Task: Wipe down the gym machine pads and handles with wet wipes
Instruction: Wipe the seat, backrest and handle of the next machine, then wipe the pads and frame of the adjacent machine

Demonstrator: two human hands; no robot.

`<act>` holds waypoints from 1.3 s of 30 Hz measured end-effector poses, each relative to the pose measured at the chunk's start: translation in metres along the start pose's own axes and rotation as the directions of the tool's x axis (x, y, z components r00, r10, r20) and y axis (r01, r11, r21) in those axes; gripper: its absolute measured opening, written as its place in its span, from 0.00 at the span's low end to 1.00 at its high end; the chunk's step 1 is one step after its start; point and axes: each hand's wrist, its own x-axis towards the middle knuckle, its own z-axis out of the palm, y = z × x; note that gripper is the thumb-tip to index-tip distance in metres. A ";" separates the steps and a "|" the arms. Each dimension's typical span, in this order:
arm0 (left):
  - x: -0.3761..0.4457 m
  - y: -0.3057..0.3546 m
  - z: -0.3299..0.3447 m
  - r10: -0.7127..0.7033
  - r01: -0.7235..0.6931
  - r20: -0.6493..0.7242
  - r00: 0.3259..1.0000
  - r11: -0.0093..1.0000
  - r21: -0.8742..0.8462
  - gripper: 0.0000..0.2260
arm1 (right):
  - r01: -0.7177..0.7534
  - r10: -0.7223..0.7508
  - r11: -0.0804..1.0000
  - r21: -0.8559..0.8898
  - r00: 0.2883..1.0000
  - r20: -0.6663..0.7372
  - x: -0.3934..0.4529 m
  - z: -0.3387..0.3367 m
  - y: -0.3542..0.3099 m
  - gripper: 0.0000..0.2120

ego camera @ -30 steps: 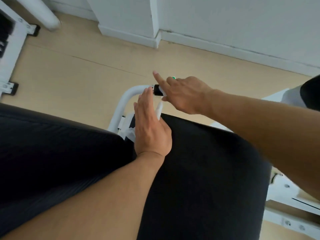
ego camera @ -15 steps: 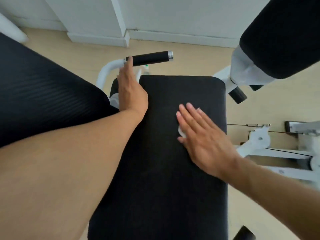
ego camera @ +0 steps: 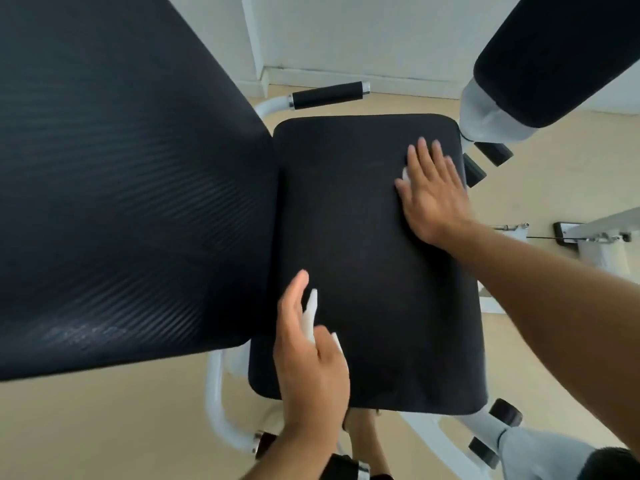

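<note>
Across the seat pad [ego camera: 363, 258], both hands have left the handle [ego camera: 329, 95] at 12 o'clock: right hand [ego camera: 429, 195], fingers spread, presses a wet wipe [ego camera: 404, 173]; left hand [ego camera: 308, 362] loosely holds another wipe [ego camera: 310, 315], so pad cleaning has begun.

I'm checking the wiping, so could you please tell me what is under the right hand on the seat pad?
A white wipe peeks out beside the right hand, flat on the seat pad. The rest is covered.

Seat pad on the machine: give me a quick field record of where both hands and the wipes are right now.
seat pad: black, flat
right hand: fingers straight, pressing a wipe flat on the pad's far right part
left hand: near left edge of the pad, white wipe showing beside its fingers
back pad: untouched
handle: black grip beyond the pad, no hand on it
</note>
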 end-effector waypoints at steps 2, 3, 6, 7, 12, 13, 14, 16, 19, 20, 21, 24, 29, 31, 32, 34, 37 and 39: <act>-0.016 -0.008 -0.019 -0.023 0.023 -0.013 1.000 1.000 -0.004 0.35 | 0.024 -0.024 0.999 -0.028 1.000 0.008 0.027 0.007 -0.036 0.29; -0.021 -0.011 -0.027 -0.034 0.034 -0.019 0.999 0.999 0.010 0.35 | 0.113 -0.112 0.993 -0.042 0.993 0.019 0.026 0.013 -0.055 0.29; -0.033 -0.019 -0.054 -0.092 0.092 -0.014 0.996 0.995 0.034 0.33 | 0.452 -0.443 0.887 -0.099 0.891 0.099 -0.034 0.043 -0.089 0.30; -0.036 -0.021 -0.064 -0.115 0.116 -0.013 0.993 0.992 0.050 0.32 | 0.534 -0.522 0.841 -0.085 0.843 0.126 -0.067 0.050 -0.091 0.31; -0.056 -0.005 -0.109 -0.233 0.235 -0.041 0.972 0.970 0.059 0.24 | 0.537 -0.545 0.837 0.100 0.808 0.223 -0.226 0.054 -0.079 0.29; -0.062 0.002 -0.116 -0.254 0.256 -0.033 0.967 0.965 0.051 0.23 | 0.373 -0.421 0.899 0.229 0.880 0.220 -0.251 0.045 -0.079 0.31; -0.069 0.009 -0.123 -0.277 0.277 -0.013 0.961 0.960 0.042 0.22 | 0.128 -0.239 0.910 0.394 0.939 0.247 -0.275 0.026 -0.085 0.33; -0.083 0.027 -0.131 -0.292 0.289 0.045 0.955 0.956 0.053 0.19 | -0.334 0.117 0.669 0.664 0.930 0.349 -0.316 -0.020 -0.099 0.24; -0.104 0.064 -0.132 -0.287 0.287 0.183 0.940 0.958 0.028 0.16 | -0.518 0.395 0.247 0.819 0.825 0.403 -0.363 -0.087 -0.117 0.06; -0.112 0.075 -0.129 -0.292 0.296 0.242 0.925 0.955 0.021 0.16 | -0.506 0.401 0.209 0.837 0.825 0.398 -0.374 -0.108 -0.119 0.10; -0.120 0.088 -0.125 -0.297 0.305 0.317 0.901 0.952 0.024 0.15 | -0.483 0.397 0.210 0.850 0.837 0.377 -0.385 -0.128 -0.118 0.12; -0.144 0.127 -0.111 -0.295 0.282 0.544 0.786 0.953 0.110 0.13 | -0.455 0.434 0.180 0.872 0.833 0.344 -0.404 -0.181 -0.109 0.11; -0.173 0.180 -0.094 -0.190 0.079 0.766 0.614 0.981 0.180 0.13 | -0.372 0.471 0.249 0.894 0.853 0.223 -0.423 -0.237 -0.075 0.10; -0.181 0.188 -0.087 -0.196 0.053 0.821 0.536 0.979 0.199 0.17 | -0.316 0.488 0.222 0.923 0.855 0.175 -0.429 -0.252 -0.059 0.11; -0.185 0.188 -0.083 -0.201 0.059 0.835 0.512 0.978 0.199 0.18 | -0.297 0.499 0.208 0.932 0.852 0.160 -0.431 -0.258 -0.050 0.11; -0.198 0.190 -0.074 -0.213 0.092 0.838 0.503 0.977 0.193 0.14 | -0.286 0.499 0.188 0.940 0.852 0.160 -0.438 -0.262 -0.031 0.09; -0.226 0.196 -0.054 -0.214 0.135 0.809 0.547 0.977 0.167 0.12 | -0.308 0.472 0.195 0.931 0.862 0.186 -0.450 -0.261 0.005 0.12; -0.247 0.195 -0.035 -0.255 0.186 0.753 0.606 0.966 0.177 0.13 | -0.318 0.457 0.191 0.929 0.866 0.202 -0.459 -0.259 0.032 0.15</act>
